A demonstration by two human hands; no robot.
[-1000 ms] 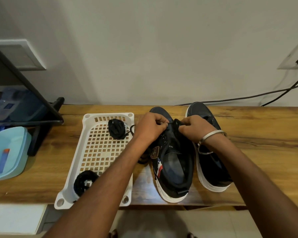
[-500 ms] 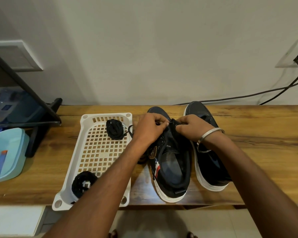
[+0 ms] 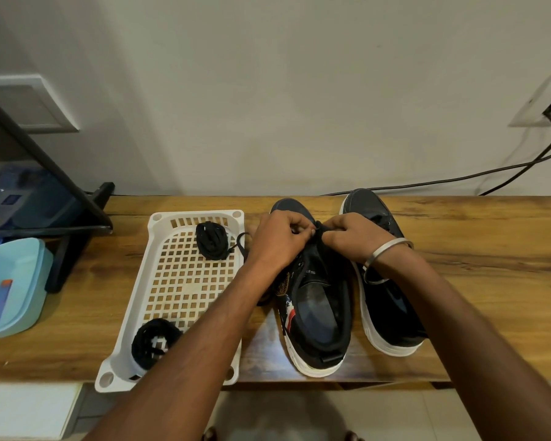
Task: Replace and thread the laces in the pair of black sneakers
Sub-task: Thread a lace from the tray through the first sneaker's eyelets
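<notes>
From the head camera, a wooden table [image 3: 458,237] with a glossy, strongly grained top runs across the view against a plain pale wall. On it stand two black sneakers with thick white soles, toes toward the wall: the left sneaker [image 3: 315,310], with a dark smooth insole showing and a small coloured patch on its side, and the right sneaker [image 3: 392,300] just beside it, partly covered by the forearm. Both hands meet over the front of the left sneaker. The left hand [image 3: 275,238] has its fingers curled tight, thumb and forefinger pinching a thin black lace [image 3: 318,229] at the eyelet area; the right hand [image 3: 350,238], a metal bangle [image 3: 387,259] on its wrist, is likewise curled and pinches the same lace from the other side. Which eyelet the lace passes through cannot be told. Left of the sneakers lies a white plastic tray [image 3: 131,316] with a square-grid perforated floor; it holds a coiled black lace bundle [image 3: 212,245] at the far end, a strand trailing over the rim toward the left hand, and a second dark bundle [image 3: 155,343] at the near end. Further left sit a rounded pale blue plastic container [image 3: 23,281] and a dark slanted stand [image 3: 77,198]. A black cable [image 3: 458,178] runs along the wall from a socket plate at right.
</notes>
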